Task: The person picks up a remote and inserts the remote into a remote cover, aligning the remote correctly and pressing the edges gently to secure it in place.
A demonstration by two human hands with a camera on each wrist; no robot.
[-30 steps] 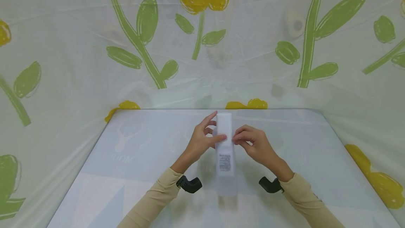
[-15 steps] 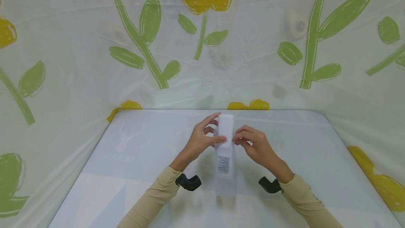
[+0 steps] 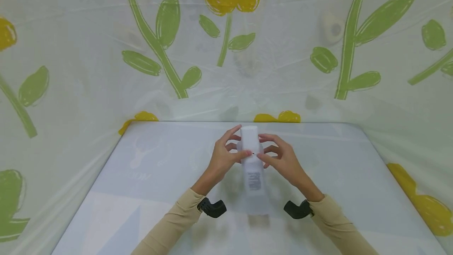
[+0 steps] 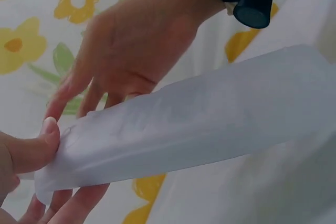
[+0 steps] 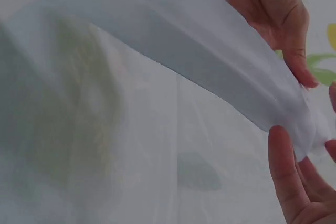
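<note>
A long, slim white box (image 3: 255, 164) with a dark block of small print stands in a frosted plastic sleeve (image 3: 257, 207), held up over the table. My left hand (image 3: 220, 160) grips its left edge, thumb on the front and fingers spread along the side and behind. On the right edge, my right hand (image 3: 286, 163) holds it the same way, thumb near the other thumb and a tiny dark mark. The left wrist view shows the frosted sleeve (image 4: 189, 124) stretching away from both hands. In the right wrist view the sleeve (image 5: 173, 40) hides part of the left hand (image 5: 273, 14).
A pale table (image 3: 159, 215) with faint printing lies below. Behind it and at both sides hangs a white curtain (image 3: 276, 82) with yellow flowers and green leaves. Black camera mounts (image 3: 212, 207) sit on both wrists.
My right hand has gone from pinching the right edge with bunched fingertips to spreading its fingers behind, thumb on the front. The left hand keeps its grip; the package has tilted slightly.
</note>
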